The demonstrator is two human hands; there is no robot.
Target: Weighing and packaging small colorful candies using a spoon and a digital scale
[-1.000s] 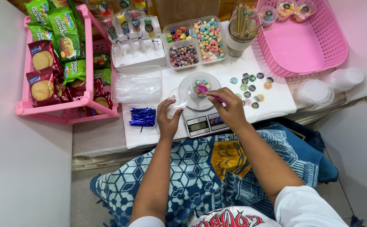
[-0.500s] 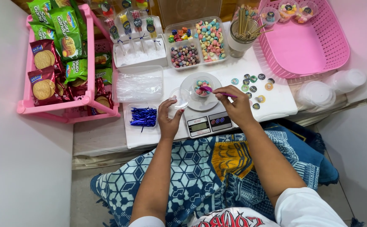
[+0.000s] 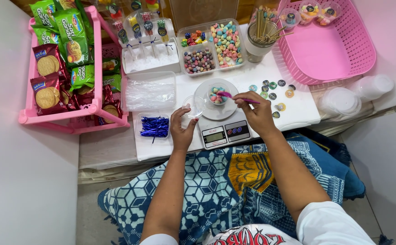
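Observation:
A small white kitchen scale (image 3: 223, 129) sits on the white table, and a clear cup of pastel candies (image 3: 217, 95) stands on its round platform. My right hand (image 3: 256, 113) grips a pink spoon (image 3: 234, 96) whose bowl reaches over the cup. My left hand (image 3: 182, 128) pinches a clear round lid (image 3: 193, 105) beside the scale's left edge.
A clear divided tray of assorted candies (image 3: 212, 45) lies behind the scale. A pink rack of biscuit packets (image 3: 66, 63) is at left and a pink basket (image 3: 329, 45) at right. Blue twist ties (image 3: 154, 126), round stickers (image 3: 275, 90), a stick holder (image 3: 261, 38) and stacked clear lids (image 3: 343, 100) surround the scale.
My right hand shifted slightly right, keeping the spoon over the cup. My left hand has stayed by the scale with the lid.

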